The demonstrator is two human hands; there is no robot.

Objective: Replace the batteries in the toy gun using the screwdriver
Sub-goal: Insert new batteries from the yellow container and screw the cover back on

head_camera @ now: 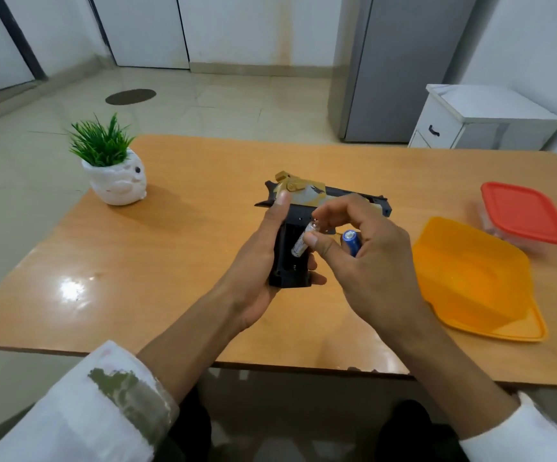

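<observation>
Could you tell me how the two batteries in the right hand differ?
The silver battery is pinched over the toy gun at its grip; the blue battery is tucked further back among curled fingers. The silver battery shows its side, the blue battery mostly an end. Both are in the right hand.

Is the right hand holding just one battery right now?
No, the right hand pinches a silver battery over the toy gun grip, and a blue battery sits tucked in its other fingers.
</observation>
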